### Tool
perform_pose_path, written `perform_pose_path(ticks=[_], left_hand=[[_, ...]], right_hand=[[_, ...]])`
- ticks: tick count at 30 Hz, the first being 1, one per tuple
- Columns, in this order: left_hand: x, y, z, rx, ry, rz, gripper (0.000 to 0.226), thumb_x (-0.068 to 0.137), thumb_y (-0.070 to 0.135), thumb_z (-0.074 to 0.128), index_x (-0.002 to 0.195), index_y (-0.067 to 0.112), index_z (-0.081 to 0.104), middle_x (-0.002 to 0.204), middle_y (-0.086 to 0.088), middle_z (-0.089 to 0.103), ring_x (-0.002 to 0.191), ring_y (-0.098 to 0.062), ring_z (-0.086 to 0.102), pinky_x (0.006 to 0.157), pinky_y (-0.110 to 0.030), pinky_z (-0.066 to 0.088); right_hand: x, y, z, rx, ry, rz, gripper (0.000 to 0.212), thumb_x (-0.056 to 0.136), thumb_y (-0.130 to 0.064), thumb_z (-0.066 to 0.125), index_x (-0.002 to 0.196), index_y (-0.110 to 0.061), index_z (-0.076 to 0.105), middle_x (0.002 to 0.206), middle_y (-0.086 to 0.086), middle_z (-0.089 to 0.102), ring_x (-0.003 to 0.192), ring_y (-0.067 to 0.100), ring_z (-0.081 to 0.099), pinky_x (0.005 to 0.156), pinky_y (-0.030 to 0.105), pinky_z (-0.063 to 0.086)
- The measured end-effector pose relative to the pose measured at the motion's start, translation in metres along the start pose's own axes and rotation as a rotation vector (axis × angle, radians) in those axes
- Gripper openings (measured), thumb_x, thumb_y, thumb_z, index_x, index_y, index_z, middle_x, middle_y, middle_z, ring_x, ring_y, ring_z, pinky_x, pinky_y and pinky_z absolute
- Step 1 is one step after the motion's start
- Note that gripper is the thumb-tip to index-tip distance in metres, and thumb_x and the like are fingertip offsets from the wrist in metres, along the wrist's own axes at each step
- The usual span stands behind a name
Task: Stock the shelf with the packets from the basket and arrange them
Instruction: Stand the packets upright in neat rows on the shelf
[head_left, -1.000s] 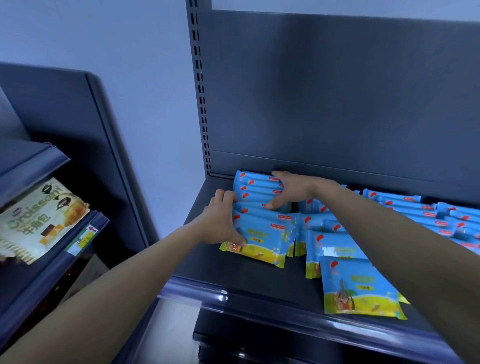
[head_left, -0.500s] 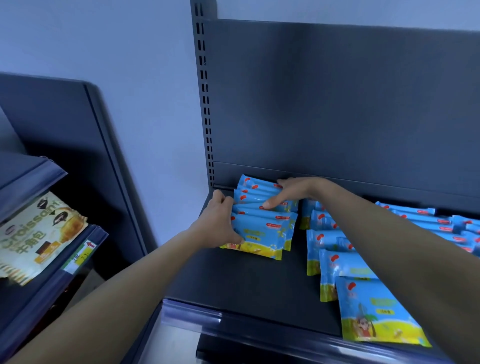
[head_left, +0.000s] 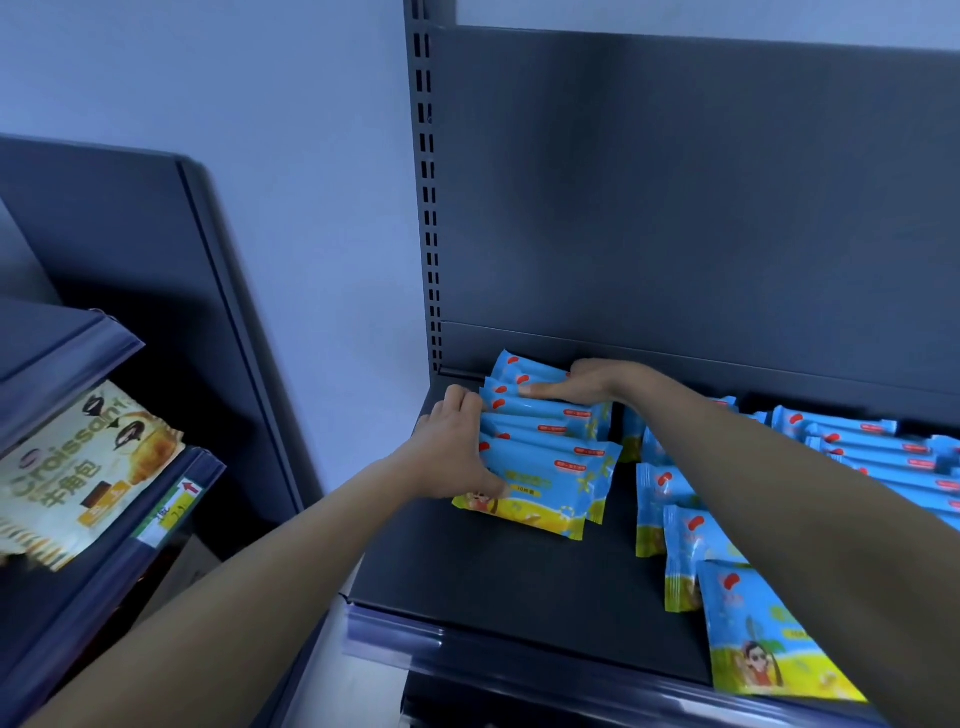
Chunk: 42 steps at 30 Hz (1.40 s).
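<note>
**Head view (single camera).** A wide-angle camera worn on the person's head looks forward and down onto the shelf (head_left: 493, 571) from above its front edge, at close range. Both forearms enter at the bottom edge and run away from the lens. The left hand (head_left: 452, 452) and right hand (head_left: 576, 384) meet at the packets (head_left: 545, 457), a little below frame centre. The back panel (head_left: 675, 208) fills the upper right, and the front rail (head_left: 467, 644) crosses the bottom. A neighbouring rack (head_left: 130, 234) is seen obliquely at the left margin.
</note>
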<state>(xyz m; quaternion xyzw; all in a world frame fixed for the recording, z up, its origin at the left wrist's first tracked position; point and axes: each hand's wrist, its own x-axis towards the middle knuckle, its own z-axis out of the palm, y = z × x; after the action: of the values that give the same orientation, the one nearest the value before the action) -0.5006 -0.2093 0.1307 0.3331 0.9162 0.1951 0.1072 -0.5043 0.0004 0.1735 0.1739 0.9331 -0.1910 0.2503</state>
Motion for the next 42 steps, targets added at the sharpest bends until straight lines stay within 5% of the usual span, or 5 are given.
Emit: perform_pose_path(ticks=[10, 17, 23, 31, 42], left_hand=[[0.003, -0.003, -0.006, -0.288, -0.108, 0.007, 0.125, 0.058, 0.031, 0.086, 0.146, 0.031, -0.002, 0.137, 0.010, 0.023, 0.120, -0.014, 0.042, 0.097, -0.033, 0.045], [0.000, 0.000, -0.002, -0.252, 0.023, 0.028, 0.092, 0.059, 0.029, 0.082, 0.131, 0.022, 0.025, 0.122, 0.009, 0.032, 0.099, -0.016, 0.053, 0.084, -0.038, 0.052], [0.013, 0.000, 0.008, -0.145, 0.279, 0.058, 0.079, 0.067, 0.029, 0.076, 0.129, 0.013, 0.031, 0.119, 0.002, 0.030, 0.096, -0.020, 0.051, 0.079, -0.034, 0.049], [0.030, -0.002, 0.002, -0.436, 0.175, 0.031, 0.111, 0.063, 0.017, 0.082, 0.145, 0.018, 0.007, 0.142, 0.001, 0.014, 0.117, -0.011, 0.037, 0.090, -0.021, 0.037], [0.043, -0.007, 0.010, -0.873, 0.028, 0.093, 0.114, 0.067, -0.016, 0.073, 0.137, 0.034, -0.002, 0.116, 0.017, 0.040, 0.095, 0.004, 0.054, 0.065, -0.008, 0.049]], right_hand=[[0.006, 0.002, -0.002, 0.021, -0.017, -0.030, 0.067, 0.066, -0.079, 0.056, 0.096, -0.020, 0.065, 0.098, -0.004, 0.066, 0.091, 0.013, 0.060, 0.087, 0.032, 0.045], [-0.003, -0.004, -0.011, 0.029, 0.095, -0.168, 0.052, 0.069, -0.060, 0.071, 0.097, -0.017, 0.061, 0.098, -0.004, 0.064, 0.091, 0.015, 0.061, 0.075, 0.029, 0.049], [-0.002, -0.002, -0.016, 0.096, 0.266, -0.173, 0.066, 0.074, -0.052, 0.068, 0.131, -0.026, 0.049, 0.134, 0.006, 0.047, 0.120, 0.023, 0.049, 0.102, 0.035, 0.041], [-0.009, 0.012, 0.002, 0.733, 0.472, -0.014, 0.056, 0.100, -0.031, 0.038, 0.149, -0.011, 0.020, 0.151, 0.009, 0.030, 0.136, 0.025, 0.032, 0.106, 0.029, 0.028], [-0.009, 0.005, 0.014, 1.427, 0.333, -0.015, 0.034, 0.098, -0.033, 0.047, 0.121, -0.009, 0.052, 0.116, 0.012, 0.062, 0.103, 0.026, 0.063, 0.093, 0.045, 0.051]])
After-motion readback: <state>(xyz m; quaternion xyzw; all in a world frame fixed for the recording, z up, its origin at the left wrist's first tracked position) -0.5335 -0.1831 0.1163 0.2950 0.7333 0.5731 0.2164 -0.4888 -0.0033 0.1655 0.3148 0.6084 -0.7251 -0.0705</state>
